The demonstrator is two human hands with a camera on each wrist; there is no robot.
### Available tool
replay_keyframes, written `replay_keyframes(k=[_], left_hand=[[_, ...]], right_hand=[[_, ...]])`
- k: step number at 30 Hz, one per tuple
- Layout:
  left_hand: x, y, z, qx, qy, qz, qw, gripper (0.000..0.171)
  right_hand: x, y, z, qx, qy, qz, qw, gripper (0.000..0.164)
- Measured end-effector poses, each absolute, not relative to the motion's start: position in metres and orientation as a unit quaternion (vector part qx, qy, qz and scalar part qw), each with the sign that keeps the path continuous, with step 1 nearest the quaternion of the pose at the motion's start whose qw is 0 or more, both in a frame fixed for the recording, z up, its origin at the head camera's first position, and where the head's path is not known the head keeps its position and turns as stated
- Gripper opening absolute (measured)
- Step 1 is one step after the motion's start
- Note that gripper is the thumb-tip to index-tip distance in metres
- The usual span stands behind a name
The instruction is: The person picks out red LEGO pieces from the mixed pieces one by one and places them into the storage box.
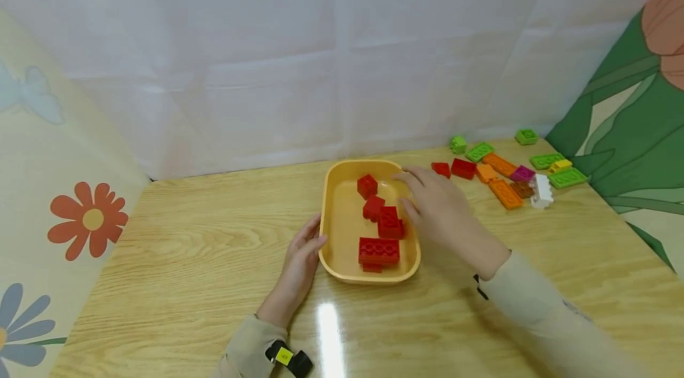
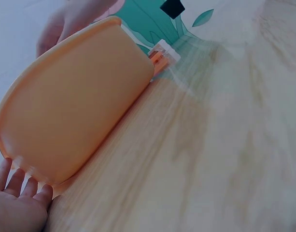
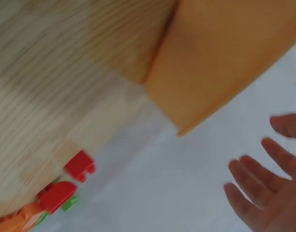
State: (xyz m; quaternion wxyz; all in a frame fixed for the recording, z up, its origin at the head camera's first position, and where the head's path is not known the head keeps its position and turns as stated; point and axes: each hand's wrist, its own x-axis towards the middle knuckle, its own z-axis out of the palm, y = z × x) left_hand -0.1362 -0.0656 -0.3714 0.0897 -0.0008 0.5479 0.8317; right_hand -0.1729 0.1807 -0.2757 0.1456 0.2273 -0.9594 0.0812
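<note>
A yellow plastic tray (image 1: 342, 274) stands on the table, with several red toy bricks (image 1: 379, 251) lying in it. My left hand (image 1: 300, 259) holds the tray's left side, thumb over the rim and fingers against the outer wall. From the left wrist view, the fingertips (image 2: 29, 187) of that hand meet the wall low at one end. Over the tray's right rim hovers my right hand (image 1: 440, 206), fingers spread and nothing in them. In the right wrist view, its fingers (image 3: 256, 181) show apart from the tray wall (image 3: 210, 63).
Two red bricks (image 1: 463, 168) lie right of the tray. Beyond them are scattered green plates (image 1: 568, 178), orange pieces (image 1: 504, 194), a purple brick (image 1: 522, 174), a brown one (image 1: 522, 189) and a white one (image 1: 542, 191). A white cloth (image 1: 240, 69) hangs behind the table.
</note>
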Motion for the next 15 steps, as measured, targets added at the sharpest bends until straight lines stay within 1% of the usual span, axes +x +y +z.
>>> replay_keyframes(k=[4,6,15], left_hand=[[-0.136,-0.067,-0.372,0.001,0.551,0.830,0.093,0.055],[-0.136,-0.067,-0.372,0.001,0.550,0.830,0.093,0.055],[-0.136,-0.066,-0.372,-0.007,0.548,0.832,0.088,0.056]], right_hand=[[-0.184,0.196,-0.282,0.236,-0.945,0.073,0.214,0.038],[-0.190,0.203,-0.286,0.246,-0.938,0.064,0.237,0.035],[-0.214,0.229,-0.301,0.273,-0.930,0.039,0.242,0.028]])
